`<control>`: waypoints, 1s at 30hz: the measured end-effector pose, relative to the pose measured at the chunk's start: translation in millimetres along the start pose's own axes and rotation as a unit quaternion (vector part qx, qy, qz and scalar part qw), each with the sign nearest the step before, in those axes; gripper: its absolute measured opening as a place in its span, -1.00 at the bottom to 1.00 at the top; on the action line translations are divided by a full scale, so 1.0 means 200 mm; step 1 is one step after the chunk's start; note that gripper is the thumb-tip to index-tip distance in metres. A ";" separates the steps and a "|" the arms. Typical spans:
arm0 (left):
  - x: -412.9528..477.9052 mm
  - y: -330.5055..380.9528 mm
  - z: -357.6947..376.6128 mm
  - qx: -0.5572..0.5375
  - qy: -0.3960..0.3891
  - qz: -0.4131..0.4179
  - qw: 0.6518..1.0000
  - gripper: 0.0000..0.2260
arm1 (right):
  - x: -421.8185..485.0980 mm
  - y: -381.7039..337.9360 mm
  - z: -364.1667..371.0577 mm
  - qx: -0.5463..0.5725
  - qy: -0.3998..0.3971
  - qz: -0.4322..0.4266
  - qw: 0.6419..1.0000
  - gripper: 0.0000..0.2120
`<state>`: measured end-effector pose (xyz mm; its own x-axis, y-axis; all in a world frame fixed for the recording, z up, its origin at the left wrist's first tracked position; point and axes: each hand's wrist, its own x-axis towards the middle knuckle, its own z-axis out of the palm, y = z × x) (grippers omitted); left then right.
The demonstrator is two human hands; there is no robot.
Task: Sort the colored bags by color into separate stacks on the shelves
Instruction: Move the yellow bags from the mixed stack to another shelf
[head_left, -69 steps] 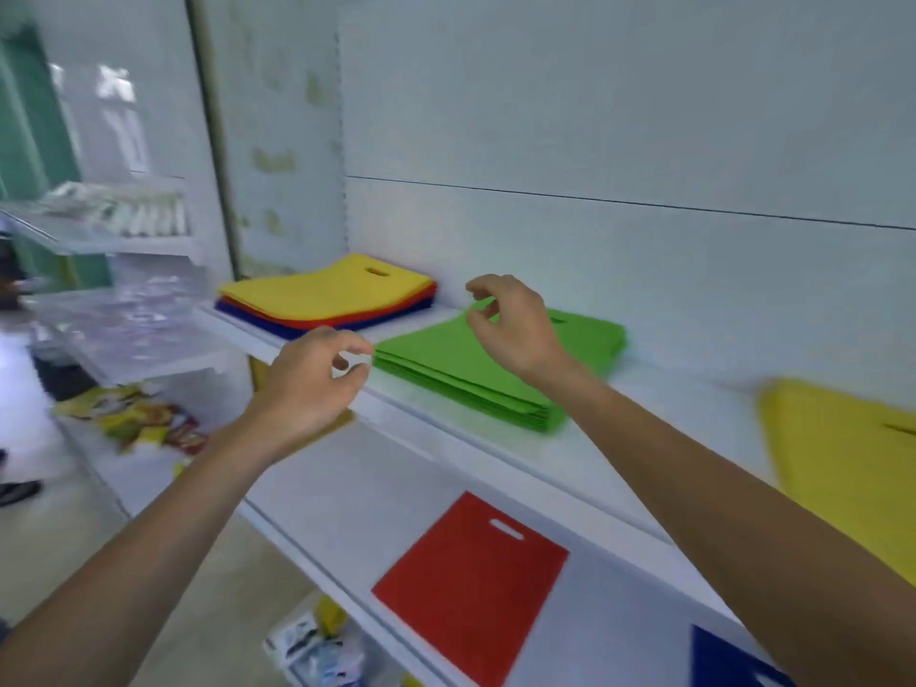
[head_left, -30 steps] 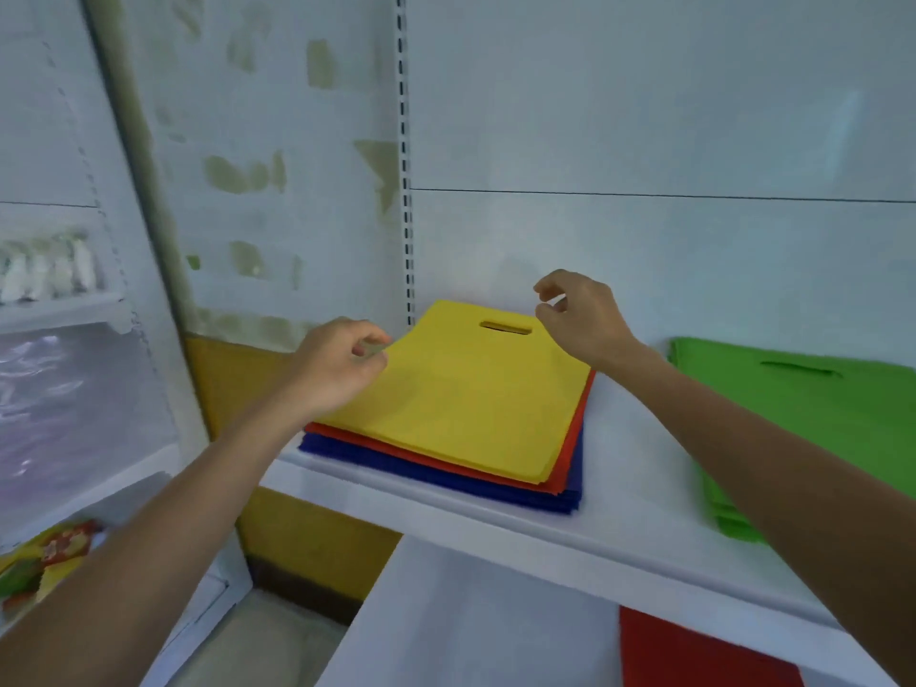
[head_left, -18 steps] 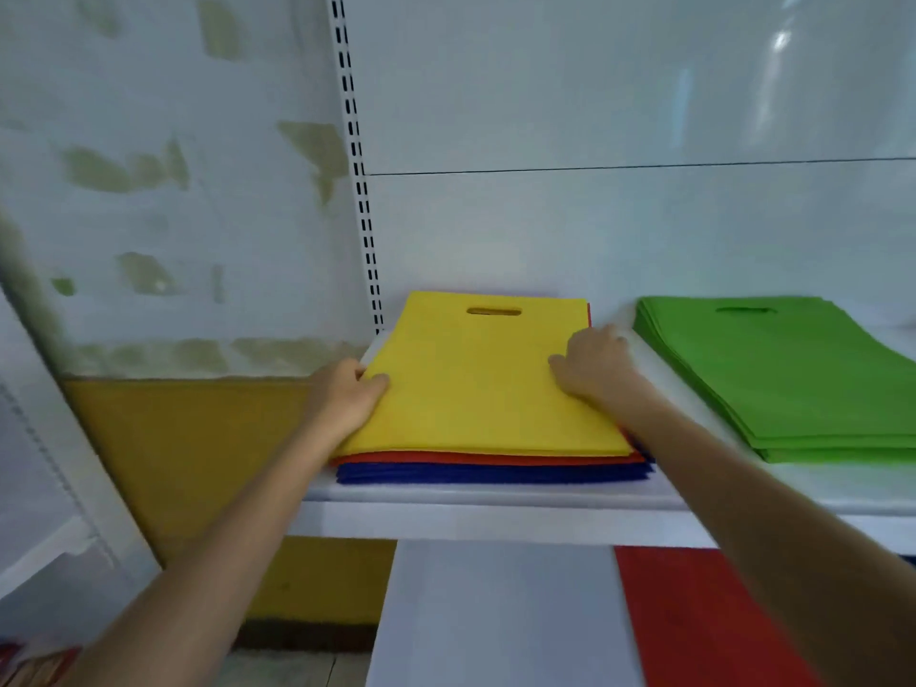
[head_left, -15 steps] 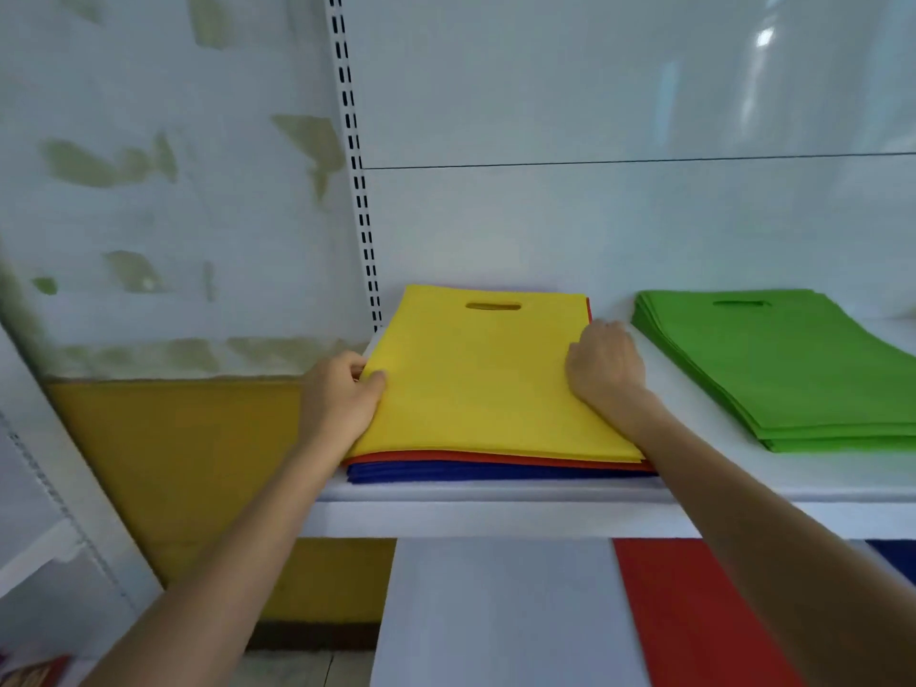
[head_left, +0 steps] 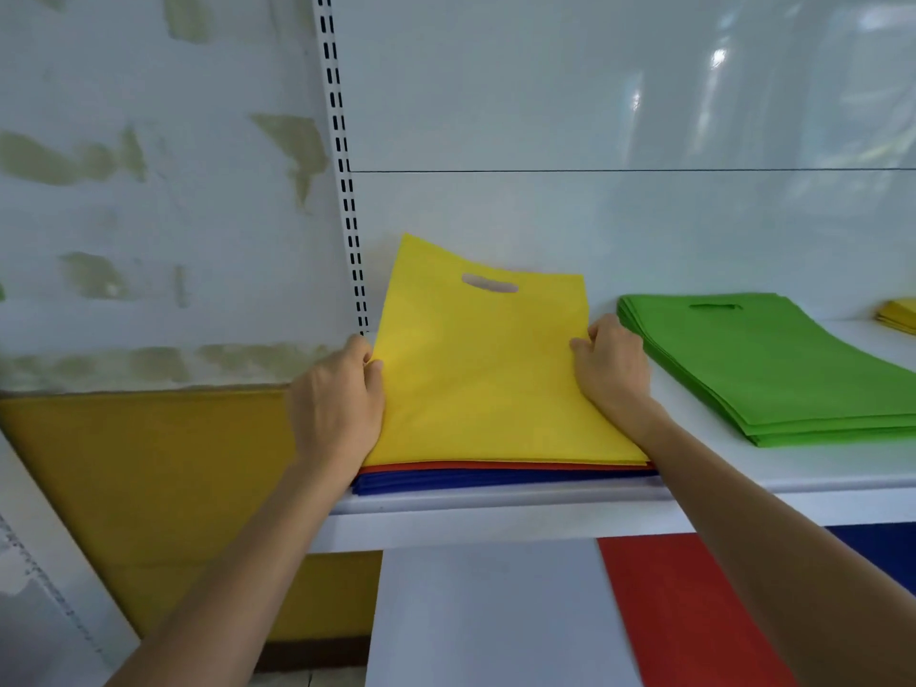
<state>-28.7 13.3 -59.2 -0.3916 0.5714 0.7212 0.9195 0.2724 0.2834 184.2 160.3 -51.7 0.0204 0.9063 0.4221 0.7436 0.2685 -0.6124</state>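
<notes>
Upper shelf (head_left: 793, 483) of a white rack, with a mixed pile at its left end beside the slotted upright (head_left: 347, 190). The topmost item, a yellow bag (head_left: 481, 374) with an oval handle slot (head_left: 489, 283) near its far edge, is held at both sides. The left hand (head_left: 337, 404) grips the left edge, fingers curled and the thumb tip lying on the yellow surface. The right hand (head_left: 612, 369) pinches the right edge, its fingertips (head_left: 577, 345) pressed onto the top face; how far either hand reaches beneath the bag cannot be seen. The bag is tilted: its far end, with the slot, stands raised off the pile against the back panel, while its near edge rests on the pile. Directly under it lie a thin red layer (head_left: 495, 467) and, below that, a blue layer (head_left: 495, 480) touching the shelf. To the right, apart from the pile, sits a neat green stack (head_left: 773, 369), handle slots toward the back. At the far right edge of the view the corner of a yellow stack (head_left: 899, 314) shows on the same shelf. On the lower shelf (head_left: 490, 612) a red bag (head_left: 684, 612) lies flat, with a blue bag (head_left: 882, 547) beside it to the right, partly hidden by the right forearm.
</notes>
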 end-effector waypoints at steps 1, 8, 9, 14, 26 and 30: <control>0.00 0.00 0.00 0.001 0.009 0.015 1.000 -0.90 | -0.01 0.00 -0.01 0.001 0.025 -0.019 0.999 -0.86; 0.07 0.22 -0.16 -0.121 -0.002 0.073 0.990 -0.84 | -0.02 0.06 -0.27 0.126 0.161 -0.093 0.974 -0.84; 0.08 0.29 -0.18 -0.133 -0.001 0.082 0.988 -0.85 | -0.02 0.10 -0.34 0.137 0.171 -0.100 0.971 -0.82; 0.01 0.76 -0.12 -0.206 -0.070 0.141 0.966 -0.75 | -0.03 0.47 -0.81 0.105 0.210 -0.066 0.970 -0.75; -0.66 2.46 0.14 -0.384 -0.255 0.279 0.842 -0.60 | -0.47 1.76 -2.16 -0.067 0.295 0.152 0.941 -0.64; -0.88 2.79 0.22 -0.419 -0.316 0.279 0.804 -0.60 | -0.56 2.06 -2.42 -0.089 0.299 0.162 0.936 -0.69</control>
<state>552.1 99.2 -56.9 0.3936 0.7750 0.4944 0.5549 -0.6291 0.5443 812.1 11.4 -28.3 0.5950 0.5725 0.5640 0.7317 -0.0956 -0.6749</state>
